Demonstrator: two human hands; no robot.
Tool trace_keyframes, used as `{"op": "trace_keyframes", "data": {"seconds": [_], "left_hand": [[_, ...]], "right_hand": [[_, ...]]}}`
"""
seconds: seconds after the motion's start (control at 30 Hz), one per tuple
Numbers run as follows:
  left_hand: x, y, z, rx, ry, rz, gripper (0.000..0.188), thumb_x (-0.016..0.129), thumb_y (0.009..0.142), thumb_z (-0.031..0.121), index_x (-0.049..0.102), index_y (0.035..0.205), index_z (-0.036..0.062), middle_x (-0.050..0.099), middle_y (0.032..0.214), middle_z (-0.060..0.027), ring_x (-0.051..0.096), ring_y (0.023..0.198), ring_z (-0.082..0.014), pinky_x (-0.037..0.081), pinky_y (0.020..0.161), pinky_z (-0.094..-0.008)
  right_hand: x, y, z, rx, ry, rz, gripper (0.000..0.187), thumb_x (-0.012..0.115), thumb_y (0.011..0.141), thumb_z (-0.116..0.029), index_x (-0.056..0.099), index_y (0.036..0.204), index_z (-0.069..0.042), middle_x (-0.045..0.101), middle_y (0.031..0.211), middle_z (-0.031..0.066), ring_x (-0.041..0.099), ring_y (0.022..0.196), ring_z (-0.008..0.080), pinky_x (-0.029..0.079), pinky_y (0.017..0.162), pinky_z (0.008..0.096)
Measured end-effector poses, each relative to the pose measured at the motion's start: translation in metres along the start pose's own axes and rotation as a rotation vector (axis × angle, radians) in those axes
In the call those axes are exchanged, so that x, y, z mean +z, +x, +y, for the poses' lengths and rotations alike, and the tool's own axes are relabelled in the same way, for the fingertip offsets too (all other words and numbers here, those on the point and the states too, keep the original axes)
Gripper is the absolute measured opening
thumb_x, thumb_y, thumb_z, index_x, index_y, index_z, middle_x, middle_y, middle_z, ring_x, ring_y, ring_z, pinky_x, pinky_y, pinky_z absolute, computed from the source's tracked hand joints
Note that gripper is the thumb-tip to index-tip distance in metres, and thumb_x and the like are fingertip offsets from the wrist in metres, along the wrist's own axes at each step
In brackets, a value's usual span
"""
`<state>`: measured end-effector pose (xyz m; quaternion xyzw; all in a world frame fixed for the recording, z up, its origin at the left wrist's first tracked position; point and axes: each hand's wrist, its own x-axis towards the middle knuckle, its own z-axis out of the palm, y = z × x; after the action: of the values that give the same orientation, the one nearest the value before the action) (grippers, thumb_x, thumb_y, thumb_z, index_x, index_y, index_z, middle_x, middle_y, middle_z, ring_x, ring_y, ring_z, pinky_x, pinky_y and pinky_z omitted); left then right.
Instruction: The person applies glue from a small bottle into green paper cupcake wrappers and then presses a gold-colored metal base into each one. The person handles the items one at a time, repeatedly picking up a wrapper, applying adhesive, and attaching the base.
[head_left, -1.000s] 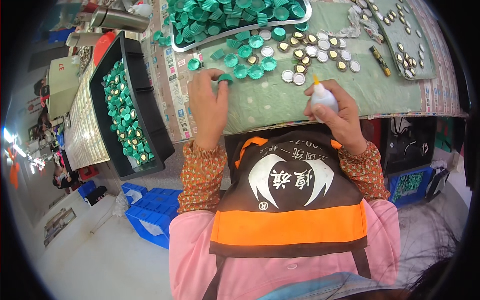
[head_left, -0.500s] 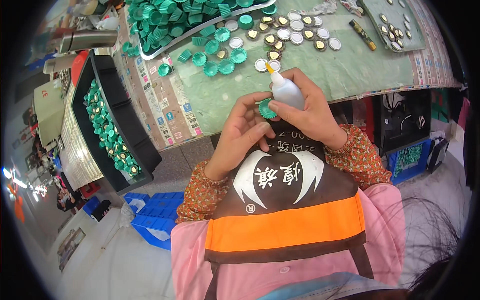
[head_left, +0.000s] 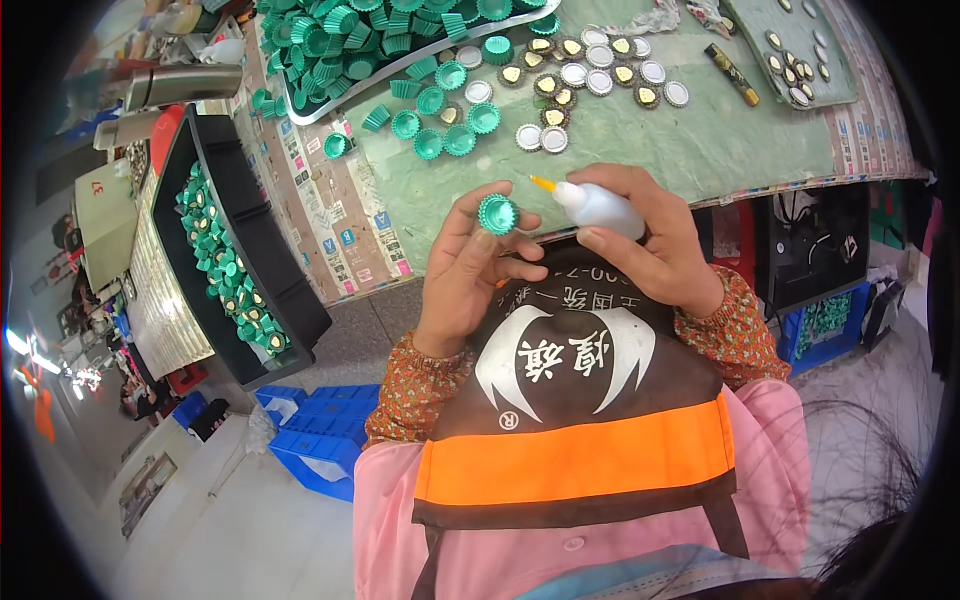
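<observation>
A small green cup with a crimped rim (head_left: 498,214) is pinched between the thumb and fingers of my left hand (head_left: 455,275), its hollow side facing up toward me. My right hand (head_left: 672,240) is wrapped round a white squeeze bottle (head_left: 605,209) with an orange pointed nozzle. That nozzle points left toward the cup, and a gap separates the two. Both hands are over the table's near edge, above my dark apron (head_left: 570,360). Beyond them on the green mat lie several loose green cups (head_left: 459,140) and round metal caps (head_left: 528,137), some bearing gold pieces.
A clear-rimmed tray (head_left: 330,102) heaped with green cups stands at the far left. To the left is a black bin (head_left: 262,240) of finished-looking green pieces. A gold-and-black tube (head_left: 732,74) and a pale tray (head_left: 835,92) lie far right. Blue crates (head_left: 318,432) sit on the floor.
My hands have moved apart. The green cup has gone left and turned its hollow side into view, leaving my right thumb. The bottle has shifted right and its nozzle has tipped lower.
</observation>
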<state>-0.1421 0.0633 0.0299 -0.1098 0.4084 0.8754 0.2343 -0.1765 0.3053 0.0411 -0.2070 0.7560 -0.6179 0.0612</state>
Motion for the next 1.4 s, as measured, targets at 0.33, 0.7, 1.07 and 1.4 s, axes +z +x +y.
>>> {"op": "trace_keyframes", "data": {"seconds": [0.33, 0.7, 1.07, 1.4], "left_hand": [[-0.01, -0.001, -0.001, -0.003, -0.214, -0.034, 0.059, 0.058, 0.103, 0.025, 0.032, 0.151, 0.0044, 0.059, 0.115, -0.0131, 0.065, 0.1, -0.0232, 0.066, 0.08, -0.0406], [-0.008, -0.001, -0.004, -0.022, -0.154, -0.047, 0.065, 0.06, 0.102, 0.031, 0.029, 0.151, 0.0013, 0.058, 0.114, -0.012, 0.065, 0.103, -0.0253, 0.063, 0.087, -0.0436], [-0.01, -0.002, -0.007, -0.028, -0.105, -0.053, 0.062, 0.057, 0.103, 0.027, 0.03, 0.153, 0.0028, 0.057, 0.115, -0.012, 0.062, 0.107, -0.0244, 0.062, 0.088, -0.0414], [-0.005, -0.004, -0.008, -0.04, -0.088, -0.035, 0.056, 0.056, 0.104, 0.025, 0.034, 0.151, 0.006, 0.058, 0.117, -0.0115, 0.062, 0.109, -0.0234, 0.061, 0.09, -0.0385]], "right_hand": [[0.007, -0.006, -0.007, -0.082, 0.238, 0.054, 0.033, 0.08, 0.081, -0.006, 0.061, 0.108, 0.0, 0.065, 0.096, 0.0151, 0.069, 0.08, 0.0237, 0.052, 0.069, 0.0317], [0.012, -0.001, -0.006, -0.144, 0.07, -0.001, 0.028, 0.08, 0.083, -0.013, 0.063, 0.103, -0.003, 0.067, 0.084, 0.011, 0.07, 0.069, 0.0254, 0.053, 0.06, 0.0332], [0.013, -0.001, -0.005, -0.158, -0.012, 0.006, 0.024, 0.078, 0.084, -0.015, 0.063, 0.099, -0.003, 0.064, 0.08, 0.011, 0.066, 0.064, 0.0298, 0.049, 0.056, 0.0359], [0.014, -0.004, -0.001, -0.154, -0.033, -0.016, 0.023, 0.076, 0.086, -0.018, 0.062, 0.099, -0.005, 0.063, 0.079, 0.0103, 0.065, 0.065, 0.0315, 0.049, 0.056, 0.0378]]}}
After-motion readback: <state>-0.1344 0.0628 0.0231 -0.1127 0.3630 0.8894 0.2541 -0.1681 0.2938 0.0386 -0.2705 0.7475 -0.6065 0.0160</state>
